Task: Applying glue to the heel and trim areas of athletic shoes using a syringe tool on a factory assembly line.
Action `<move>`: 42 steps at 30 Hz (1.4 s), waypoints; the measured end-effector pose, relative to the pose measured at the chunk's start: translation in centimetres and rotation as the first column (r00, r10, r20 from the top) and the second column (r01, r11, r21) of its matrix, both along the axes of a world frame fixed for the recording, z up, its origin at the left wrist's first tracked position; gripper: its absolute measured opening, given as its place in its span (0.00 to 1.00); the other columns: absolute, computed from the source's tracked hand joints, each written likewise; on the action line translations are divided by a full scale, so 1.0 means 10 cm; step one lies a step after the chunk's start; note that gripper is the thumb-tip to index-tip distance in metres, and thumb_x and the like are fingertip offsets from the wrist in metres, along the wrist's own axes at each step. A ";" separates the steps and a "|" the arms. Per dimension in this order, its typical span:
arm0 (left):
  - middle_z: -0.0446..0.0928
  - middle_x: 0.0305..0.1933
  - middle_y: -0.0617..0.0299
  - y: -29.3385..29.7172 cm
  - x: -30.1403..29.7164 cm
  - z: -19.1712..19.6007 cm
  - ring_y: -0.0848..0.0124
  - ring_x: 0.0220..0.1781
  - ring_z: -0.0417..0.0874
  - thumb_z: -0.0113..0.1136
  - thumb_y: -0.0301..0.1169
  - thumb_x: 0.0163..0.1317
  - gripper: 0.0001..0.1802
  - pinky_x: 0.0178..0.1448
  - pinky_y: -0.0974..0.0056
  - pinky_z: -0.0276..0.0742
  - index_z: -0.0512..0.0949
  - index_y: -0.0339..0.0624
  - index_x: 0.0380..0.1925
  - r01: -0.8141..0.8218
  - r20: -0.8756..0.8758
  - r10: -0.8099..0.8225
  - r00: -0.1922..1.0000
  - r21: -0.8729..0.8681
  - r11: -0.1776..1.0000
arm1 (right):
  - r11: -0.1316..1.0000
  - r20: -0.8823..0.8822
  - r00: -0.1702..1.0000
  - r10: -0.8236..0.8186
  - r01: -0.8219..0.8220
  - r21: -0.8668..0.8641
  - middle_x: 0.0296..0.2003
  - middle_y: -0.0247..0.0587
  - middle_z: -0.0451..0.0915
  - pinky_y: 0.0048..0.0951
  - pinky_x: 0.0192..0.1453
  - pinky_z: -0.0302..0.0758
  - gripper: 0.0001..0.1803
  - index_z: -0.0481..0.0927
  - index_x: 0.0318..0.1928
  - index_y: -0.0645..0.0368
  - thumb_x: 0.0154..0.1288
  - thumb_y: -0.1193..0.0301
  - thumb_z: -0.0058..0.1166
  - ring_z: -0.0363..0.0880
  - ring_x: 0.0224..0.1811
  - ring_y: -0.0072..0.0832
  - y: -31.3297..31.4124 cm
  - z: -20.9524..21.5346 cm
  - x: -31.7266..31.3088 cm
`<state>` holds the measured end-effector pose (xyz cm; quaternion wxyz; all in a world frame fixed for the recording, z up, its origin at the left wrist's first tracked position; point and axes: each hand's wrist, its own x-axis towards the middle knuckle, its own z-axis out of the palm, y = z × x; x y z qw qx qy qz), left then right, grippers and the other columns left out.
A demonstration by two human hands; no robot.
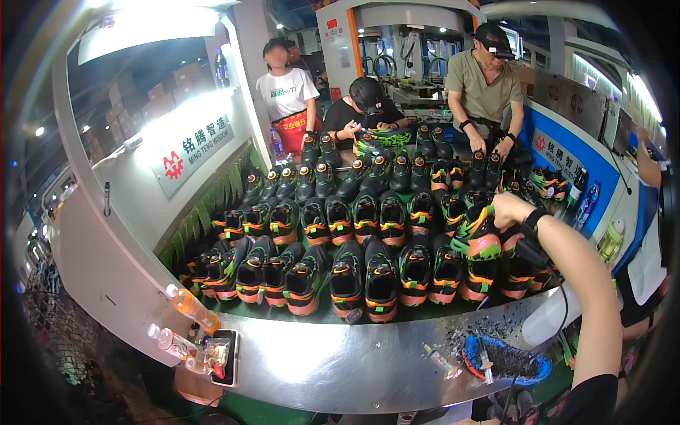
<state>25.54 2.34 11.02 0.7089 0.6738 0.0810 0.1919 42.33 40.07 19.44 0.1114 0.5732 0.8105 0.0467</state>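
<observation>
right hand [511, 209] | closed around shoe [477, 234] | shoe below-left of hand

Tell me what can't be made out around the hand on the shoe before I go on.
Head view only:
- Right hand: its fingers sink behind the shoe, so the grip is unclear.
- Left hand: not in the picture.
- Blue tray: dark bits and tools too small to identify.
- Bottles at the metal table's left end: contents unclear.
- Far rows of shoes: blurred by fisheye bending.
</observation>
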 end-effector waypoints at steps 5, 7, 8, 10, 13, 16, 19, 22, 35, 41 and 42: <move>0.84 0.46 0.66 -0.22 -0.09 0.04 0.74 0.39 0.80 0.50 0.38 0.72 0.17 0.45 0.67 0.74 0.71 0.41 0.55 -0.028 -0.009 0.028 1.000 -0.010 1.000 | 0.990 -0.169 0.983 0.070 -0.048 0.132 0.29 0.59 0.80 0.40 0.38 0.79 0.14 0.83 0.30 0.64 0.37 0.77 0.54 0.82 0.36 0.51 -0.44 0.60 -0.03; 0.84 0.46 0.63 -0.32 -0.06 -0.03 0.71 0.39 0.80 0.50 0.38 0.72 0.17 0.45 0.66 0.75 0.70 0.39 0.54 -0.043 0.004 0.043 0.999 0.118 0.992 | 0.972 -0.161 0.979 0.126 -0.090 0.216 0.29 0.61 0.79 0.42 0.38 0.77 0.15 0.81 0.30 0.67 0.36 0.80 0.52 0.80 0.37 0.55 -0.67 0.79 -0.06; 0.84 0.46 0.63 -0.38 -0.06 -0.03 0.71 0.39 0.80 0.50 0.38 0.72 0.17 0.45 0.66 0.75 0.70 0.39 0.54 -0.052 0.005 0.051 0.999 0.110 0.993 | 0.969 -0.210 0.963 0.167 -0.120 0.218 0.29 0.62 0.78 0.42 0.38 0.76 0.15 0.81 0.30 0.67 0.36 0.80 0.51 0.80 0.36 0.55 -0.85 0.87 -0.17; 0.84 0.46 0.61 -0.49 -0.06 -0.02 0.69 0.38 0.81 0.50 0.37 0.72 0.16 0.45 0.65 0.75 0.71 0.36 0.51 -0.048 0.148 0.033 0.988 0.097 0.994 | 0.960 -0.292 0.932 0.214 -0.147 0.236 0.29 0.60 0.80 0.43 0.39 0.76 0.14 0.81 0.31 0.66 0.37 0.78 0.52 0.81 0.36 0.53 -1.14 0.98 -0.23; 0.83 0.47 0.61 -0.56 -0.15 0.12 0.69 0.41 0.81 0.50 0.36 0.72 0.14 0.46 0.65 0.75 0.71 0.36 0.48 0.047 0.049 -0.050 0.998 0.059 0.997 | 0.927 -0.370 0.856 0.361 -0.286 0.244 0.26 0.61 0.76 0.43 0.36 0.75 0.11 0.77 0.26 0.68 0.36 0.78 0.50 0.77 0.33 0.57 -1.62 1.03 -0.44; 0.83 0.44 0.57 -0.73 -0.17 0.02 0.67 0.42 0.82 0.52 0.34 0.71 0.12 0.46 0.64 0.76 0.71 0.35 0.45 -0.015 0.134 0.006 0.991 0.067 0.998 | 0.896 -0.423 0.790 0.444 -0.397 0.199 0.23 0.57 0.77 0.37 0.32 0.74 0.13 0.79 0.28 0.66 0.35 0.78 0.51 0.77 0.28 0.53 -1.93 0.89 -0.70; 0.83 0.43 0.54 -0.87 -0.25 0.03 0.64 0.44 0.82 0.53 0.33 0.70 0.10 0.46 0.62 0.76 0.71 0.35 0.39 -0.031 0.082 0.026 0.996 0.057 0.998 | 0.825 -0.549 0.635 0.543 -0.527 0.206 0.24 0.57 0.78 0.35 0.34 0.77 0.19 0.82 0.34 0.67 0.34 0.78 0.52 0.80 0.29 0.49 -2.25 0.60 -0.95; 0.82 0.43 0.53 -0.97 -0.32 -0.04 0.62 0.45 0.82 0.55 0.33 0.69 0.10 0.45 0.61 0.76 0.72 0.36 0.37 -0.064 0.063 0.059 0.996 0.079 0.995 | 0.795 -0.537 0.599 0.593 -0.540 0.276 0.30 0.51 0.83 0.39 0.42 0.81 0.20 0.86 0.36 0.54 0.36 0.75 0.55 0.82 0.34 0.48 -2.45 0.17 -1.20; 0.79 0.35 0.58 -1.19 -0.49 -0.28 0.73 0.37 0.80 0.56 0.35 0.69 0.15 0.42 0.64 0.77 0.73 0.39 0.51 -0.140 -0.028 0.140 0.990 -0.021 0.990 | 0.812 -0.607 0.548 0.575 -0.476 0.339 0.25 0.35 0.78 0.38 0.39 0.69 0.13 0.83 0.30 0.50 0.37 0.69 0.63 0.78 0.33 0.37 -3.44 -1.11 -1.51; 0.80 0.36 0.59 -1.17 -0.37 -0.38 0.74 0.39 0.79 0.56 0.36 0.69 0.16 0.43 0.66 0.76 0.72 0.38 0.51 -0.139 0.041 0.143 0.989 -0.085 0.987 | 0.810 -0.590 0.555 0.586 -0.417 0.412 0.28 0.36 0.78 0.38 0.39 0.69 0.10 0.81 0.29 0.51 0.40 0.69 0.62 0.77 0.33 0.36 -3.62 -1.62 -1.44; 0.80 0.36 0.59 -1.14 -0.38 -0.39 0.74 0.39 0.78 0.56 0.36 0.69 0.17 0.43 0.66 0.75 0.72 0.38 0.51 -0.070 -0.026 0.068 0.997 -0.119 0.990 | 0.818 -0.606 0.550 0.575 -0.407 0.406 0.28 0.37 0.77 0.37 0.39 0.68 0.07 0.80 0.28 0.51 0.43 0.69 0.59 0.76 0.33 0.35 -3.65 -1.59 -1.44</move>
